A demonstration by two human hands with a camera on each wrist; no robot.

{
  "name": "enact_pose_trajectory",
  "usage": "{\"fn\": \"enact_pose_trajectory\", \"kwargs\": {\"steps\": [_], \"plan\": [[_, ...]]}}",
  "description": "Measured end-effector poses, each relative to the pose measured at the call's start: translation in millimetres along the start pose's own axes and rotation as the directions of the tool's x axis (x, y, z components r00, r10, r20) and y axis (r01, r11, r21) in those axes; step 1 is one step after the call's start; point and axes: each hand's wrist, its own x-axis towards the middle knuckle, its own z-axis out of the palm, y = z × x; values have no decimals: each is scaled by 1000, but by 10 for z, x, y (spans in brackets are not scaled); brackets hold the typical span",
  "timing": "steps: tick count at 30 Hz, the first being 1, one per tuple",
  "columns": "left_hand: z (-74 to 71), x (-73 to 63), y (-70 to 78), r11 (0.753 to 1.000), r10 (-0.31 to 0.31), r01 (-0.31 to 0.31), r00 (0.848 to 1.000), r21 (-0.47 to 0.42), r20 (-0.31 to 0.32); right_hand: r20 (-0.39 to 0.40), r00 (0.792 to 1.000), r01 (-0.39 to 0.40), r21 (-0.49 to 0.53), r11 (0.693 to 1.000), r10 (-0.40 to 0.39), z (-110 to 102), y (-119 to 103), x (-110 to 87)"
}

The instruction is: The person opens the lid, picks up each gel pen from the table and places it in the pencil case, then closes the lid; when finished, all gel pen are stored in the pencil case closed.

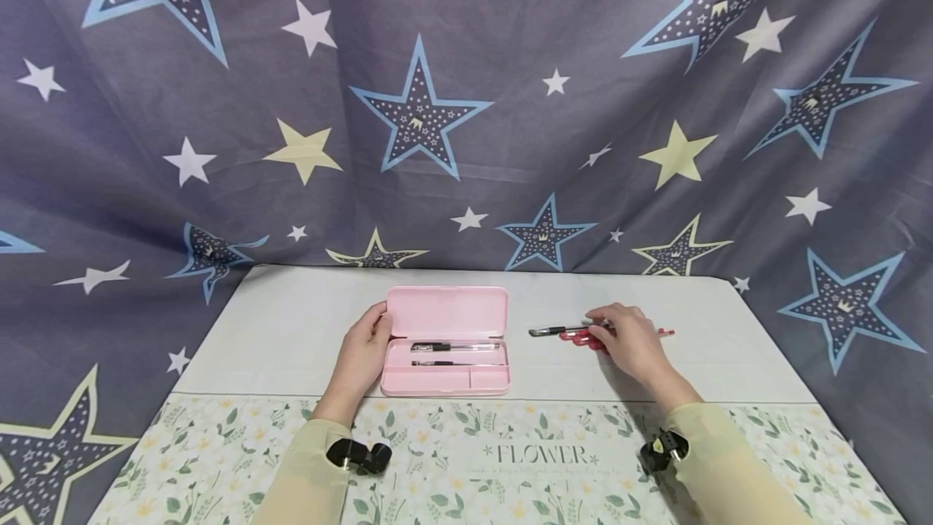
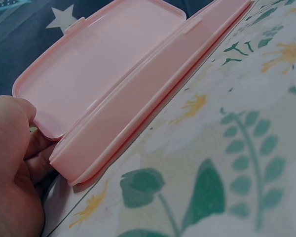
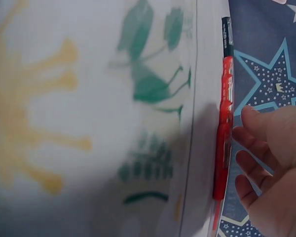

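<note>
An unlatched pink pencil case [image 1: 426,380] lies with its lid [image 1: 447,312] raised toward the back. Inside it are a black-capped clear pen [image 1: 437,347] and a slimmer dark pen [image 1: 437,363]. My left hand [image 1: 367,351] grips the lid's left edge, thumb on the inner face and fingers behind, as the left wrist view shows. To the right, my right hand [image 1: 632,340] hovers over several red pens [image 3: 220,160] and a black pen [image 1: 547,331] lying behind them. Its fingers are loosely bent, with a gap between thumb and fingertips in the right wrist view.
The white table [image 1: 291,322] carries a floral mat [image 1: 437,472] along its front. Behind the table hangs a dark curtain [image 1: 510,160] with stars. A wrist camera [image 1: 359,455] sits on the left sleeve and another camera [image 1: 664,450] on the right sleeve.
</note>
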Motion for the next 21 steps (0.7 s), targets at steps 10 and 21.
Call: {"fn": "enact_pose_trajectory", "kwargs": {"steps": [10, 21], "plan": [[-10, -6, 27, 1000, -7, 7, 1000, 4, 4, 24, 999, -29, 10, 1000, 29, 4, 79, -6], [-9, -2, 8, 1000, -1, 1, 1000, 3, 3, 60, 996, -58, -6, 998, 59, -2, 61, -27]]}}
